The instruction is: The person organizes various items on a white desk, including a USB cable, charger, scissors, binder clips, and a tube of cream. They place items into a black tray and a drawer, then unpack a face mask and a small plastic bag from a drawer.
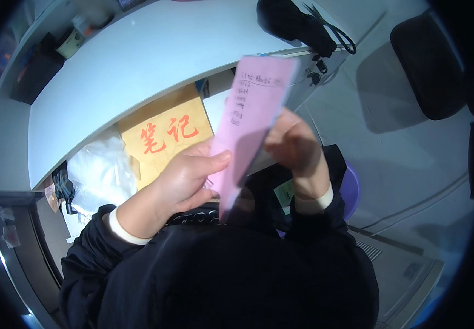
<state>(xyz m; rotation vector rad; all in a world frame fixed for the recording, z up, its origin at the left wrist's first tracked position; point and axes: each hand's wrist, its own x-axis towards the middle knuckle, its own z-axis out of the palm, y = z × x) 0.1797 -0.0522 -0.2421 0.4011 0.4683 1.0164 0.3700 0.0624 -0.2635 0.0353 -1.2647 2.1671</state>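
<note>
A folded pink sheet of paper (250, 103) with small handwriting is held upright in front of my chest. My left hand (191, 170) grips its lower left side, thumb on the near face. At the right edge, my right hand (296, 140) is blurred, its fingers partly hidden behind the sheet, so I cannot see whether it grips the paper. Beneath them an open drawer holds a tan paper envelope (167, 140) with large red writing. Left of the envelope lie a clear plastic bag (97, 168) and what looks like a folded plaid umbrella (62, 185).
Above the drawer spreads a white desktop (146, 53). Black-handled scissors (337, 35) and a black fabric item (286, 20) lie at its right end, above keys (314, 76) in a lock. A dark box (39, 70) and paper cup (70, 43) stand left. A purple tub (350, 189) is beside me.
</note>
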